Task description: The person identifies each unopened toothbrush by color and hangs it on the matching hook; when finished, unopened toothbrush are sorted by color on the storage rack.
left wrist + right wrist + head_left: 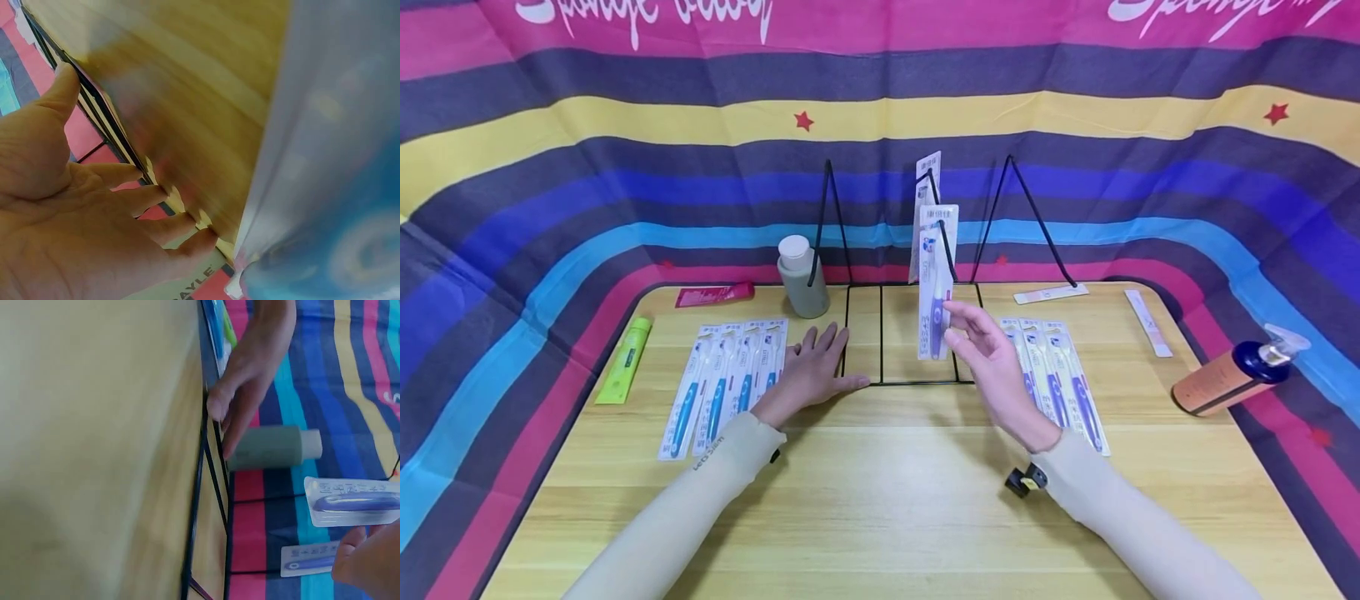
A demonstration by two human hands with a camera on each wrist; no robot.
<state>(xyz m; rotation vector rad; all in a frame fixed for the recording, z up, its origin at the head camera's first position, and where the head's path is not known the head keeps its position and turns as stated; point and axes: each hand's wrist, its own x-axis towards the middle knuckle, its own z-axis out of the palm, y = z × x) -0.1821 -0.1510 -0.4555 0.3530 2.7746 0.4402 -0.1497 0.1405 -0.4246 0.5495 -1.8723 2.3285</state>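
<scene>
My right hand (996, 362) has its thumb and index finger at the right edge of a packaged purple toothbrush (934, 292), which hangs upright on a black wire rack (882, 333). In the right wrist view, the fingertips of that hand (372, 559) lie along the edge of the toothbrush pack (353, 515). Behind it hangs another toothbrush pack (915, 267). My left hand (808, 367) lies with fingers spread on the left side of the rack's base. The left wrist view shows this hand (81, 206) palm side, its thumb against the black wire.
Packaged blue toothbrushes (718, 392) lie left, purple ones (1056, 387) right. A grey bottle (805, 279) stands by the rack's left arm. Around them are a green tube (625, 362), a red tube (715, 294), white sachets (1051, 293) and an amber pump bottle (1225, 379).
</scene>
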